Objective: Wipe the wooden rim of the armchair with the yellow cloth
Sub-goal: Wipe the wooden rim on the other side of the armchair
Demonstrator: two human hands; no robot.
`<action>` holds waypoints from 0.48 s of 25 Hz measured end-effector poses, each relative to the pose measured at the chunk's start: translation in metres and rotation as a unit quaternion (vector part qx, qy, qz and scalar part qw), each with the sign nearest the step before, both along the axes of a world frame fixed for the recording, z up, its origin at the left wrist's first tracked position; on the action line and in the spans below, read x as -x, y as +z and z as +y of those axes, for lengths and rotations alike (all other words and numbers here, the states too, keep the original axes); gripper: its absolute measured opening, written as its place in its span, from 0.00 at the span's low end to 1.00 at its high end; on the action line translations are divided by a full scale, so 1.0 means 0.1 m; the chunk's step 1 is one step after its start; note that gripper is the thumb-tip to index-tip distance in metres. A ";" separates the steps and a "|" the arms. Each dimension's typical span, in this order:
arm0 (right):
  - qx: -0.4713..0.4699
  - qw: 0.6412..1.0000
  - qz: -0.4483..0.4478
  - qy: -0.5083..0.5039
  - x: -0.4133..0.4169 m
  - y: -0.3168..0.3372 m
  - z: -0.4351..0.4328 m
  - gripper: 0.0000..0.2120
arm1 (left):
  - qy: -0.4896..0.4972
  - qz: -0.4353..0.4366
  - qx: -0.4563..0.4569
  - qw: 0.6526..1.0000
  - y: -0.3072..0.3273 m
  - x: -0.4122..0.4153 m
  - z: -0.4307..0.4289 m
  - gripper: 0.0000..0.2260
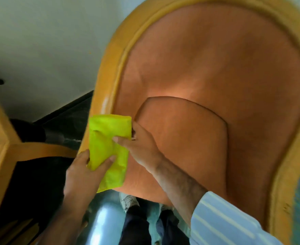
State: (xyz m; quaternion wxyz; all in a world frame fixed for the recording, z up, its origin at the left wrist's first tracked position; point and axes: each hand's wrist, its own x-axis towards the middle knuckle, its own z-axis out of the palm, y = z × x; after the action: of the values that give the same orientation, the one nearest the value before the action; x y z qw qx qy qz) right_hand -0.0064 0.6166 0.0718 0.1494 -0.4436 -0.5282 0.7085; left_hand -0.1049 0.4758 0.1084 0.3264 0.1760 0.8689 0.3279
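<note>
A folded yellow cloth [108, 147] lies over the left side of the armchair's wooden rim [108, 71], low on the chair. My left hand [85, 172] grips the cloth's lower left part, thumb on top. My right hand [140, 144] holds the cloth's right edge, thumb pressed on the cloth and fingers against the orange upholstery [216, 68]. The rim curves up over the chair's top and down the right side [287, 174]. The image is motion-blurred.
A second wooden frame [0, 131] stands at the left, close to the armchair. A white wall [48, 41] is behind. A dark floor, my legs and a shoe [128, 200] are below. A striped sleeve [225, 220] covers my right arm.
</note>
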 end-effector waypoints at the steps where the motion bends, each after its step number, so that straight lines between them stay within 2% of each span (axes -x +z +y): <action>1: 0.005 0.999 0.028 -0.034 -0.21 0.10 0.11 0.15 | 0.033 -0.085 -0.065 0.994 0.09 -0.18 0.17 0.18; 3: -0.014 0.996 0.044 -0.072 -0.66 0.30 0.32 0.10 | 0.061 -0.241 -0.159 0.955 0.18 -0.56 0.54 0.24; 5: -0.027 0.993 0.054 -0.099 -1.11 0.54 0.49 0.07 | 0.045 -0.319 -0.209 0.923 0.21 -0.88 0.88 0.21; 7: -0.031 0.988 0.068 -0.137 -1.66 0.72 0.63 0.07 | -0.018 -0.351 -0.232 0.907 0.26 -1.27 1.22 0.15; 11: 0.047 0.989 0.046 -0.132 -2.72 0.87 0.45 0.20 | -0.074 -0.368 -0.233 0.897 0.33 -2.09 1.56 0.14; 12: 0.061 0.987 0.027 -0.146 -2.97 0.88 0.29 0.21 | -0.088 -0.366 -0.227 0.898 0.36 -2.32 1.58 0.15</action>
State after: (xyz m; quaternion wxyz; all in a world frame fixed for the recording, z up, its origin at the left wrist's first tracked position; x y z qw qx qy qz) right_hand 0.2909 0.6455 0.1600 0.2381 -0.5047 -0.4092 0.7219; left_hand 0.1268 0.6337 0.1439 0.6003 0.1887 0.5707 0.5276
